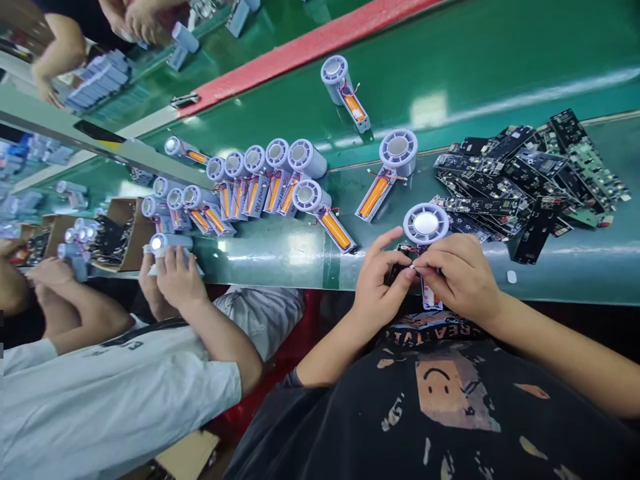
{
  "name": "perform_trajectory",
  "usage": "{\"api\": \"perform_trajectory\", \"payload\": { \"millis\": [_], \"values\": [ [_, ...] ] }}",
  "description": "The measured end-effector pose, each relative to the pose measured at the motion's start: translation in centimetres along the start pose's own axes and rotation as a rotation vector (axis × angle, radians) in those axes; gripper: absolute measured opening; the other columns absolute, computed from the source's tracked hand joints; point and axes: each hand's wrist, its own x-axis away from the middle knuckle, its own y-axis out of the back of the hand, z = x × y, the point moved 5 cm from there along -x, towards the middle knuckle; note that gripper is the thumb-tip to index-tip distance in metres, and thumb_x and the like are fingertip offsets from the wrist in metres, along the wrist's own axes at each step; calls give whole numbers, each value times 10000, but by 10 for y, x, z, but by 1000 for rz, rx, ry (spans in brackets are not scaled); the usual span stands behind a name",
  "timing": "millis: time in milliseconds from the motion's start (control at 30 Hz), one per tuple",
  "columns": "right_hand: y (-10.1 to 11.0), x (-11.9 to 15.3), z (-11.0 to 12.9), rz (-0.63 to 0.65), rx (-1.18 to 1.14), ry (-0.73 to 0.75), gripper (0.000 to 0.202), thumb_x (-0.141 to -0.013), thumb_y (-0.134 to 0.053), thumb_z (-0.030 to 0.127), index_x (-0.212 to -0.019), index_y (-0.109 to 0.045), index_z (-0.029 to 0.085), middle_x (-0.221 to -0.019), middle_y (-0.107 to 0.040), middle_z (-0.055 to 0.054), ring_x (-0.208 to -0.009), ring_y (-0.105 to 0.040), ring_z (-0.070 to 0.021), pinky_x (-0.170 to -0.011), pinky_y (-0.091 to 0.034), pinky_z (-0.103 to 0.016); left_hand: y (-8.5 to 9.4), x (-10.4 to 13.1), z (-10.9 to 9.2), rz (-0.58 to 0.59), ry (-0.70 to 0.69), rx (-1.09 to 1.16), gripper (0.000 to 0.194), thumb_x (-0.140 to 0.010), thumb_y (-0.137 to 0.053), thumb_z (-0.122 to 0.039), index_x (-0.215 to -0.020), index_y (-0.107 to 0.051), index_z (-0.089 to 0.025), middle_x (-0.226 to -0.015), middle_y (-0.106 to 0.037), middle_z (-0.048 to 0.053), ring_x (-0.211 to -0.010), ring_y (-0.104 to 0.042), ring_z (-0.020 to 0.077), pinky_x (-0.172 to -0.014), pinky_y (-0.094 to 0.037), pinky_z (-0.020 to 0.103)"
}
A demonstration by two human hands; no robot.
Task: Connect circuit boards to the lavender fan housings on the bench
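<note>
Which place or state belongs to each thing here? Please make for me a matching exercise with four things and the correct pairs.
Things:
1. Pile of circuit boards
2. Red strip
3. Small white oval piece
4. Round-headed unit nearest the wearer

Places and states:
A. Partly covered by the wearer's right hand
B. Lying alone near the front edge of the bench
C. Mostly black, heaped loosely
D. Running slantwise across the far side

Right pairs: 1-C, 2-D, 3-B, 4-A

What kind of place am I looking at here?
Probably an electronics assembly line: a pile of black circuit boards, opened fan-like devices with wires, and people seated along a green bench.
</note>
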Motion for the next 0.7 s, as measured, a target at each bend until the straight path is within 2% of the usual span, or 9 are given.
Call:
{"api": "perform_trajectory", "payload": {
  "millis": [133, 233, 333, 400, 467, 533, 600, 700],
  "values": [
    [-1, 0, 0, 2, 3, 17, 121, -1033, -523, 242, -935, -591, 226, -847, -673, -16, -810, -596, -182, -770, -410, -359, -1, 2, 3, -4, 11, 38, 227, -1001, -589, -393, -896, -634, -197, -1403, -598, 109, -1297, -597, 291, -943, -598, 479],
    [-2, 0, 1, 16, -4, 36, 123, -1027, -525, 221, -922, -588, 226, -844, -678, -16, -822, -609, -181, -785, -413, -363, -4, 5, 9, 26, 78, 147, 247, -1003, -584, -403, -885, -627, -190, -1421, -578, 99, -1032, -701, 205, -721, -624, 329],
    [0, 1, 1, 7, -12, 38, 72, -1000, -569, 201, -949, -606, 236, -855, -689, -5, -824, -616, -178, -791, -415, -364, -5, 7, 13, 40, 124, 220, 224, -1005, -586, -391, -923, -622, -186, -1460, -534, 93, -748, -675, 86, -605, -592, 259],
    [1, 1, 1, -8, -13, 31, 48, -980, -606, 199, -976, -620, 245, -870, -698, 0, -825, -620, -179, -793, -417, -365, -2, 6, 12, 19, 99, 181, 204, -998, -602, -381, -938, -631, -188, -1439, -548, 92, -792, -683, 99, -673, -611, 289],
    [2, 1, 0, -17, -10, 25, 37, -974, -625, 208, -980, -625, 244, -877, -702, -1, -825, -623, -181, -793, -420, -369, 0, 5, 8, -3, 50, 100, 188, -993, -615, -369, -930, -641, -194, -1390, -585, 90, -1013, -692, 180, -815, -617, 357],
    [2, 1, 0, -17, -24, 19, 38, -975, -624, 210, -953, -619, 241, -862, -700, 2, -823, -627, -182, -791, -423, -371, 0, 5, 4, -10, 6, 33, 158, -990, -624, -349, -937, -643, -201, -1358, -606, 84, -1199, -636, 235, -927, -588, 402],
    [4, -1, -1, -20, -58, 8, 65, -969, -619, 204, -915, -607, 239, -833, -689, 8, -802, -626, -177, -774, -428, -367, -1, 7, 3, -16, -13, 52, 127, -989, -626, -335, -1055, -623, -226, -1366, -598, 86, -1211, -628, 230, -899, -592, 371],
    [7, -3, -5, -44, -79, -42, 78, -943, -626, 197, -881, -597, 234, -802, -667, 4, -770, -622, -173, -739, -439, -356, -5, 10, 6, -16, 14, 176, 329, -1004, -597, -335, -1311, -492, -279, -1415, -551, 104, -1035, -679, 171, -736, -606, 285]
  ]
}}
